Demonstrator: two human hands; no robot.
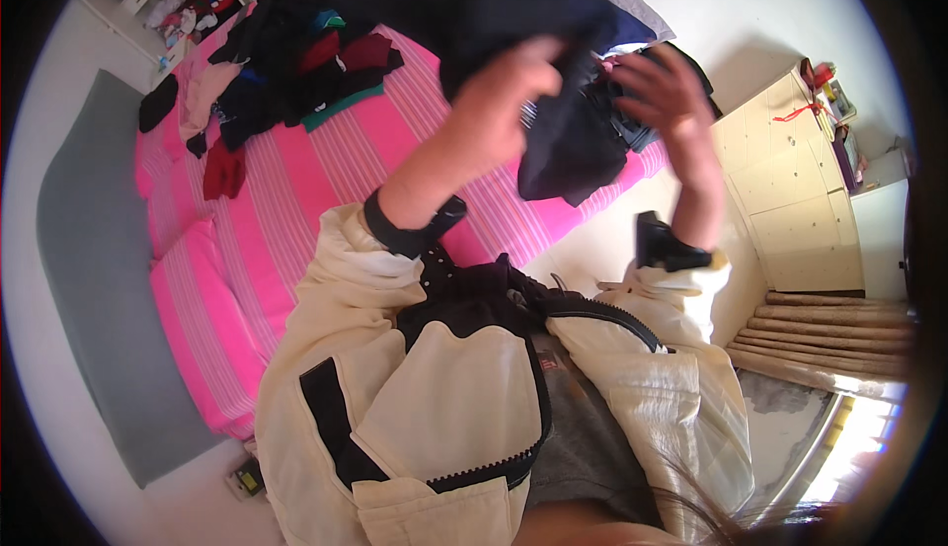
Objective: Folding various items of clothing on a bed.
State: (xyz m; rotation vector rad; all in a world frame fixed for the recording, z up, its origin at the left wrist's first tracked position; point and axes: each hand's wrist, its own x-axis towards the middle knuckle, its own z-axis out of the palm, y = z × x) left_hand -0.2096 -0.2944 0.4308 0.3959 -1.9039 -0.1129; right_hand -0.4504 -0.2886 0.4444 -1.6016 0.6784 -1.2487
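Over the bed's edge, my left hand [518, 90] is curled on a black garment [511, 9], which hangs in dark folds around it. Motion blurs the hand, and its fingertips are partly hidden by the cloth. My right hand [663, 94] is to the right of the garment, blurred, with its fingers spread. No cloth shows in its grip. Below the hands a black flap of cloth [574, 153] droops towards the bed's edge. Folded dark clothes [629, 127], some like denim, lie partly hidden behind my right hand.
A pink striped bedsheet [326, 168] covers the bed. Piled dark, red and green clothes [326, 79] lie at the left, near a grey headboard [111, 250]. A cream chest of drawers [792, 176] stands right, above a brown curtain [822, 331]. An open shelf [192, 9] holds more clothes.
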